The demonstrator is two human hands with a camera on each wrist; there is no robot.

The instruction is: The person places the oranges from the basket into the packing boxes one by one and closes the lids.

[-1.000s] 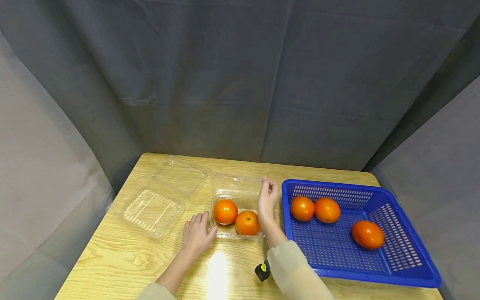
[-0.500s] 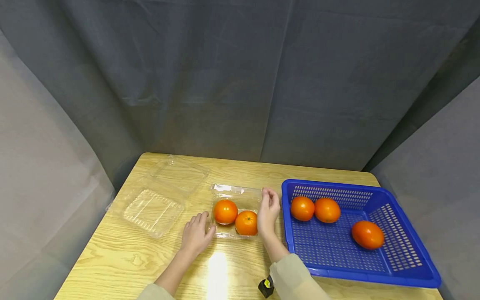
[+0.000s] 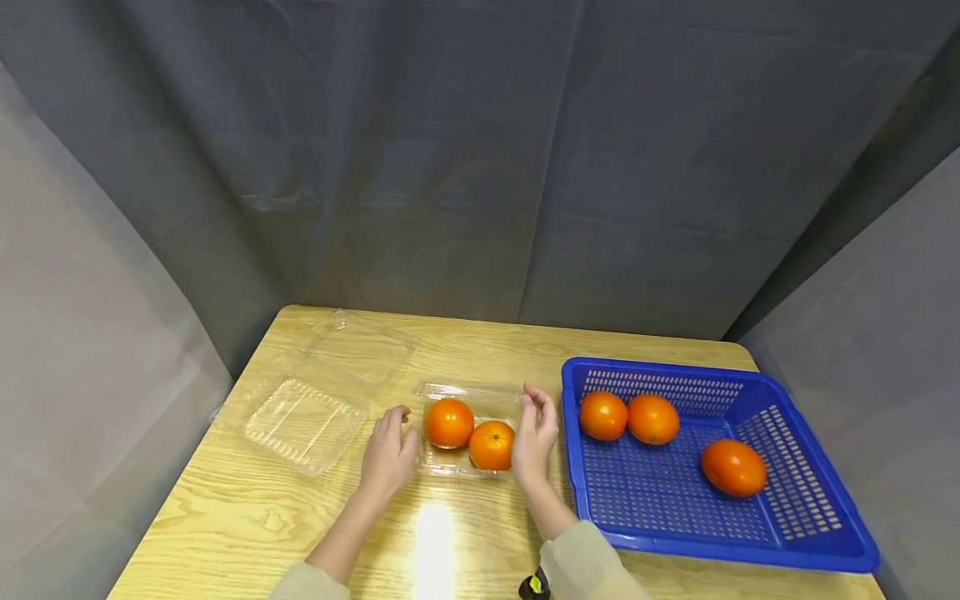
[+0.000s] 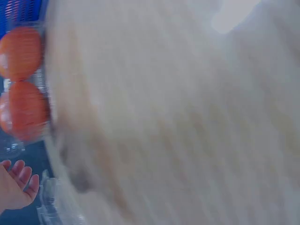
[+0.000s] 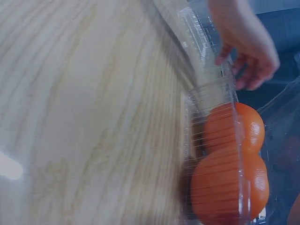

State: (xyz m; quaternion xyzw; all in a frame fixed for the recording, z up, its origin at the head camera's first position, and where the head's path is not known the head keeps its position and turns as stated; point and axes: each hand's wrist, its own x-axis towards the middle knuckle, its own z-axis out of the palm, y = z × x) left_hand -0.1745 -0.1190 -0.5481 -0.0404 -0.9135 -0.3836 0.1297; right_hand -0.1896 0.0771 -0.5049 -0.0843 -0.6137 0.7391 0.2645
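A clear clamshell box (image 3: pixel 468 429) holds 2 oranges (image 3: pixel 449 422) mid-table, lid folded over them; the left hand (image 3: pixel 388 454) and right hand (image 3: pixel 534 435) flank it, fingers relaxed — contact unclear. The blue basket (image 3: pixel 810 533) holds 3 more.

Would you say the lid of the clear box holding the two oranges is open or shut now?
Shut, or nearly: the lid lies down over both oranges, ribbed plastic covering them in the right wrist view. Whether it has snapped closed cannot be told.

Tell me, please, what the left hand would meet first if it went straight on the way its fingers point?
Probably the left wall of the clear clamshell box; the left hand is almost against it, though depth is unclear.
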